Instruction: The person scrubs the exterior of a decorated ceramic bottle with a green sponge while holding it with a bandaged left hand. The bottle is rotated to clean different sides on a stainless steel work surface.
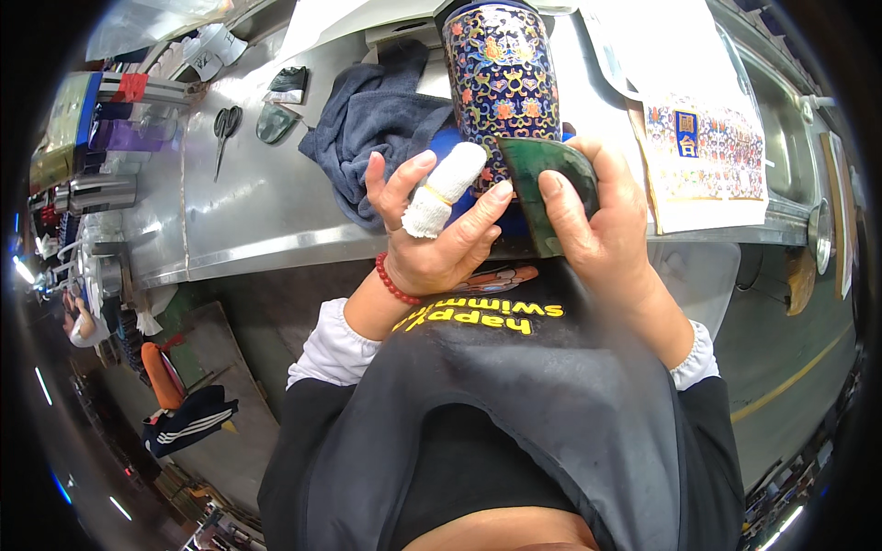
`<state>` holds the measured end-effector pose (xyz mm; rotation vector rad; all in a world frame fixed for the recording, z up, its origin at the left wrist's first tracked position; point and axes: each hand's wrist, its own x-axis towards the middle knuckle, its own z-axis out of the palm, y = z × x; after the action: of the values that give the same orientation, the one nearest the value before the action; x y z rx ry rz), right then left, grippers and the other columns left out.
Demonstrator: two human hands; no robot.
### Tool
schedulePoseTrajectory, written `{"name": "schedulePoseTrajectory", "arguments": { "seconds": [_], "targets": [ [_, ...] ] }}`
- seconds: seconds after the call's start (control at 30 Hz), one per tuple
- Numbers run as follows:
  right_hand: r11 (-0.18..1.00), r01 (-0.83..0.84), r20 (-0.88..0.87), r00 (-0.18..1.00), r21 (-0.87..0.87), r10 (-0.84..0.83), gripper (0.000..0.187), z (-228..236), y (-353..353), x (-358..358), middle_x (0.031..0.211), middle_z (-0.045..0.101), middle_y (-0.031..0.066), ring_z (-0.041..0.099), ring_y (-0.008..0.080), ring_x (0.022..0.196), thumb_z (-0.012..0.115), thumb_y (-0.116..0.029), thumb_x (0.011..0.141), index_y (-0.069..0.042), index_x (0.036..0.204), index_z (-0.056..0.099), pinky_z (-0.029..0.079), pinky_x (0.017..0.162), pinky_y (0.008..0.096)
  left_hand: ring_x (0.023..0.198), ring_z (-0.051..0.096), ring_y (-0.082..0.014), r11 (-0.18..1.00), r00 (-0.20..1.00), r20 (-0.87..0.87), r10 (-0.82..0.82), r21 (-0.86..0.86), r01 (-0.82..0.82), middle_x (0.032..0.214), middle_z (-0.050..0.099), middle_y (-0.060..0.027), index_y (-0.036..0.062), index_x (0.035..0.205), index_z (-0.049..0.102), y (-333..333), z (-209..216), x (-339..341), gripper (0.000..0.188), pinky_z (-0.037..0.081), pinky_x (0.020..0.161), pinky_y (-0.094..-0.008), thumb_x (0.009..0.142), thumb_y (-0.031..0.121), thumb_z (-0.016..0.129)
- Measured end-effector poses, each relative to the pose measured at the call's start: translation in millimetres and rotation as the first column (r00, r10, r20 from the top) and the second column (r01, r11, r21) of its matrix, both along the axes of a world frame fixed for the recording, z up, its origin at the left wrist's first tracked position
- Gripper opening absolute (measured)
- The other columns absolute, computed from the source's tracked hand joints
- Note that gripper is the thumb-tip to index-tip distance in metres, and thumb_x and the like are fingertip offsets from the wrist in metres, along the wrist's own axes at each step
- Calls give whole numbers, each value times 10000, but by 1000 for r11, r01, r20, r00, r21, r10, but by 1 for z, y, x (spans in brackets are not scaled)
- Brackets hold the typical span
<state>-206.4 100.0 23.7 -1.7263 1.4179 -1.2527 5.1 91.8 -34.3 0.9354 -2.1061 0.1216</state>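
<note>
My right hand [614, 216] is closed round a dark green, translucent flat scraper [549, 174], its thumb pressed on the face. Fingers apart, my left hand [441, 230] is raised just left of the scraper, with one finger in a white wrap [457, 173]. A left fingertip comes close to the scraper's edge; whether they touch I cannot tell. Beyond both hands lies a dark blue cylinder [503, 69] with a colourful floral pattern. Something bright blue [447, 142] shows beneath it, partly hidden by the hands.
Left of the cylinder a grey-blue towel [372, 119] is bunched up on the metal table [266, 202]. Scissors [225, 133], another green scraper [274, 122] and a small black packet [288, 84] lie further left. A patterned printed sheet [703, 156] lies at right, near a sink [785, 138].
</note>
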Motion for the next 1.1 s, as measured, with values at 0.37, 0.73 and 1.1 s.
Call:
{"name": "schedulePoseTrajectory", "arguments": {
  "seconds": [0.37,0.73,1.1],
  "targets": [
    [982,71,360,924,173,-130,195,-15,17,-28,984,683,33,603,81,878,682,-113,1001,13,1139,628,514,776,248,1310,462,-277,996,997,1,-77,-34,77,1238,707,-44,271,1157,792,-12,10,-2,262,111,1250,-576,921,337,702],
    [984,66,317,941,165,-116,222,-21,23,-36,973,700,36,621,77,864,706,-140,997,8,1149,637,522,758,244,1277,511,-239,966,987,71,-141,-206,153,1169,716,71,332,1038,779,-30,22,-8,195,137,1239,-616,870,243,740],
    [984,-33,-80,997,-174,19,354,-11,16,-44,1186,685,160,667,254,999,671,-4,940,14,1291,631,534,882,343,1305,489,-295,973,976,103,-194,-103,205,1278,682,12,276,1112,773,-34,29,-5,231,112,1246,-599,889,288,717]
  ]
}}
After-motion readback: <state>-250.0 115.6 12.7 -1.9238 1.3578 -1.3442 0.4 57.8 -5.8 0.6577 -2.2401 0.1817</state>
